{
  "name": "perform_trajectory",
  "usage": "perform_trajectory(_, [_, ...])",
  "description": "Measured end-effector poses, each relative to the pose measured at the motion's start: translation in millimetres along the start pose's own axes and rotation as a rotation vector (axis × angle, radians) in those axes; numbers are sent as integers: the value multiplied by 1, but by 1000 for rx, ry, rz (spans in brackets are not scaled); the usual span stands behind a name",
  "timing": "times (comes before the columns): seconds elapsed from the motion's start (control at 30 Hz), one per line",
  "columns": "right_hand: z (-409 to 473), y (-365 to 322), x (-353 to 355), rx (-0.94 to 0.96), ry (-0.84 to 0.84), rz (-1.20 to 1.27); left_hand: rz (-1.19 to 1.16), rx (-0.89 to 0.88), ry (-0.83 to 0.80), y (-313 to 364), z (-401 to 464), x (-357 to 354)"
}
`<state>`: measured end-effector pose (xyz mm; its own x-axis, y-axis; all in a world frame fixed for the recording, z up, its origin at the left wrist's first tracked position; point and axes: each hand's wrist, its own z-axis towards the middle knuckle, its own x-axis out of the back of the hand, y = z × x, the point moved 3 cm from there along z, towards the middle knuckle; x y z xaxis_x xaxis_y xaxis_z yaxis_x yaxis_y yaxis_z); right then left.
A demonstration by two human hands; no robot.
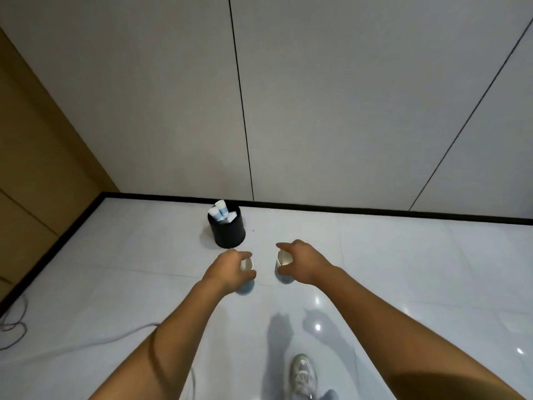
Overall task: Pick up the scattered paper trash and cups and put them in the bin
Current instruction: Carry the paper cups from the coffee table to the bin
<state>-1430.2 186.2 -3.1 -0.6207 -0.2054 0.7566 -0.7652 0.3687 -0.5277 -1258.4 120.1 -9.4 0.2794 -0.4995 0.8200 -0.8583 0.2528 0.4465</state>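
Our left hand (230, 269) grips one paper cup (246, 265) and our right hand (300, 262) another cup (284, 259), fingers curled around each. Both are in front of the black bin (227, 233), which holds paper trash (221, 214).

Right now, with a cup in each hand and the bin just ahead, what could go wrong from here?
1. The black bin already holds cups and paper poking above its rim, so two more may perch on top or fall out.
2. The left hand and right hand each grip a paper cup by the rim; the left cup or right cup could slip or crush.
3. A cable lies on the floor at the left, a possible trip hazard.
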Motion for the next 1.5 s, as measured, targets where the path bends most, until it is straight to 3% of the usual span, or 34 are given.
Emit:
perform_trajectory(0.3, [174,-10,93,68,-49,-32,-129,109,83,17,153,71])
perform_trajectory(1.03, [586,-129,156,191,-294,-149,-280,312,114,-85,497,224])
perform_trajectory(1.5, [866,-174,134,316,-442,-226,-371,710,221,-186,702,241])
